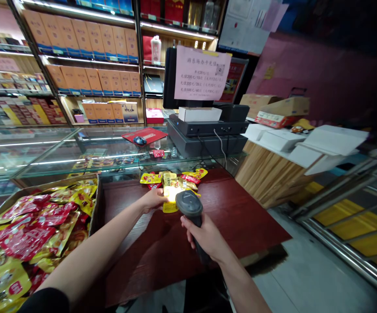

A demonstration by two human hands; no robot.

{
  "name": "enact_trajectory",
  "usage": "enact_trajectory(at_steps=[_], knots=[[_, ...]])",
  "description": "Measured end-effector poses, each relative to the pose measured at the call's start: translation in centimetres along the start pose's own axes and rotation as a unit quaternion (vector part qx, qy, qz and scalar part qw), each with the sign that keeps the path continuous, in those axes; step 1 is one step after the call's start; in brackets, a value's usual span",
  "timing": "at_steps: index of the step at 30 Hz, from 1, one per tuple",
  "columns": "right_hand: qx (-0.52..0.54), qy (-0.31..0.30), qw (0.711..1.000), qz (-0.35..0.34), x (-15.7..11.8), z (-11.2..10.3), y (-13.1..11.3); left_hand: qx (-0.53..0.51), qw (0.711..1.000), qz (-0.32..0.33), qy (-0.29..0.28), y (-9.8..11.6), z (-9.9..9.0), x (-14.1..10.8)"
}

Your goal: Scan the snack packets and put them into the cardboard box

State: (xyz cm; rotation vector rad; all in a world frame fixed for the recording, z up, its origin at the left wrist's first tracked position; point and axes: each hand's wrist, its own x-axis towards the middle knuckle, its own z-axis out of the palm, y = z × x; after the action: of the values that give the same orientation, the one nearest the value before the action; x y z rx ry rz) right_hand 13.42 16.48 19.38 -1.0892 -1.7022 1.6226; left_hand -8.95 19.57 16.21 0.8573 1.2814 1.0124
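R hand (203,237) is wrapped round the handle of a dark grey-black plastic handheld scanner (190,203), rounded head up & facing away from the person, handle running down twd the near side. L hand (153,200) reaches in from the left, fingers at the left side of a small shiny yellow packet (170,207), just left of scanner head; strong glare there, so can't tell if it's pinched or only touched. That packet is at the near side of a small loose pile of yellow, red & gold packets (188,178), far part of a dark red-brown tabletop (240,213).

Left of that, an open brown cardboard box (95,206) full of glossy red & yellow foil bags (25,234). Beyond the table: long glass-topped display counter (32,163) w/ a flat red mat (157,134), dark computer mouse (139,140) on it. To the mat's right, stacked black box-shaped units (188,143) w/ a white oblong box (200,114) on top, & a black monitor (170,78) w/ a pink printed sheet (203,76) across it. Far right, wood-grain cabinet (256,178) w/ white cartons (332,139) on top. Back wall: tall orange-&-blue boxes (77,37) in rows on lit shelving
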Motion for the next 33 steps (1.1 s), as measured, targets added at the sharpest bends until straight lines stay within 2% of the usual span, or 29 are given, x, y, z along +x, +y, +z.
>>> enact_trajectory(at_steps=[5, 8, 11, 14, 18, 22, 25, 27, 29, 30, 33], knots=[[-0.001, -0.001, 1.000, -0.003, -0.3, -0.2, 0.1, 0.013, 1.000, 0.013, 0.007, 0.2, 0.0, -0.2], [-0.002, 0.001, 1.000, 0.006, -0.6, -0.4, 0.1, 0.014, 0.998, 0.045, 0.039, 1.1, -0.2, -0.9], [-0.010, -0.007, 1.000, 0.006, -0.5, -0.3, -0.1, 0.000, 0.994, 0.078, 0.080, 2.2, -1.3, -2.5], [-0.013, -0.042, 0.999, 0.000, 0.0, 0.5, -0.2, 0.021, 0.989, 0.097, 0.111, 3.2, -4.1, -5.5], [-0.006, -0.101, 0.995, 0.000, 0.8, 2.7, -0.7, 0.051, 0.971, 0.119, 0.199, 4.4, -8.9, -12.1], [-0.006, -0.152, 0.988, -0.016, 1.0, 5.6, -1.8, 0.094, 0.937, 0.141, 0.306, 6.0, -13.0, -19.2], [-0.012, -0.186, 0.982, -0.018, 0.8, 7.5, -2.8, 0.111, 0.902, 0.165, 0.384, 7.1, -15.5, -23.3], [-0.016, -0.202, 0.979, -0.016, 0.6, 8.4, -3.5, 0.140, 0.863, 0.184, 0.448, 7.7, -16.6, -25.1], [-0.020, -0.213, 0.977, -0.019, 0.3, 9.0, -3.9, 0.170, 0.835, 0.198, 0.484, 8.0, -17.0, -26.2], [-0.022, -0.215, 0.976, -0.020, 0.2, 9.2, -4.0, 0.179, 0.832, 0.202, 0.485, 8.1, -16.9, -26.4], [-0.024, -0.215, 0.976, -0.019, 0.0, 9.1, -3.8, 0.183, 0.848, 0.193, 0.457, 7.8, -16.0, -25.4]])
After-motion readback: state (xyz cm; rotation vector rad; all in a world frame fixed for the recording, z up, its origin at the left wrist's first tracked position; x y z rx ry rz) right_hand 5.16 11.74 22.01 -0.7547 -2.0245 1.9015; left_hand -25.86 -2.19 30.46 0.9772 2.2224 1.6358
